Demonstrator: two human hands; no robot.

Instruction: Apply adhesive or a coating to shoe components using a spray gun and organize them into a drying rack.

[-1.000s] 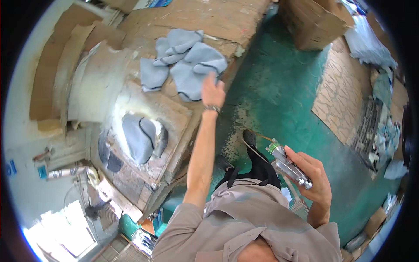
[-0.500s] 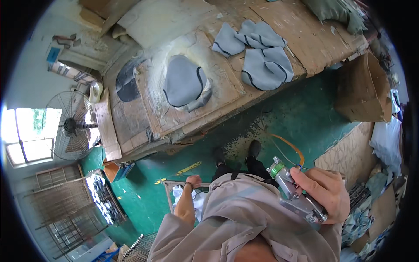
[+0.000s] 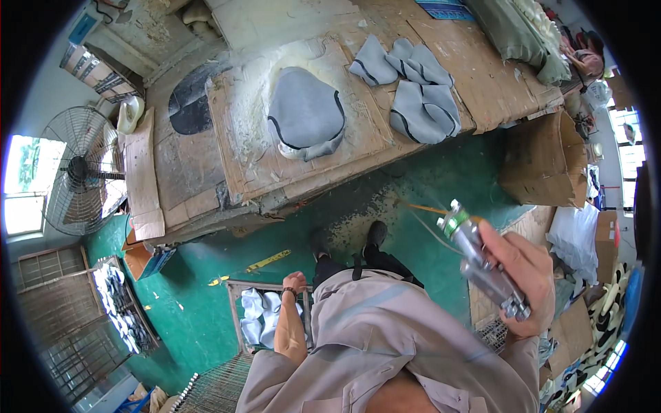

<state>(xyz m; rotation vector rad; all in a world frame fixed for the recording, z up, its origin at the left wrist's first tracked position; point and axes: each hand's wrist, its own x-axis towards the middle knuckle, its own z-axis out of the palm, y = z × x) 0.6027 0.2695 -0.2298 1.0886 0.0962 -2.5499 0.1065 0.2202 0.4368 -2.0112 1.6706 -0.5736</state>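
Observation:
My right hand grips a metal spray gun with a green collar near its upper end. A yellowish hose shows behind the gun. My left hand, small in view, is loosely curled beside a rack's top rail; nothing shows in its fingers. Light grey fabric pieces lie on that rack. Ahead on the workbench, a grey cover with black edging is fitted over a rounded form, set amid pale residue. More grey pieces with black trim lie to its right.
Cardboard covers the workbench, whose front edge runs before my feet. A large cardboard box stands at its right end. A caged fan is at the left. Wire racks stand lower left. Another person is far right.
The view has swung, showing more of the right side and of the rack near my left hand. My right hand still holds the spray gun, now a little higher in view.

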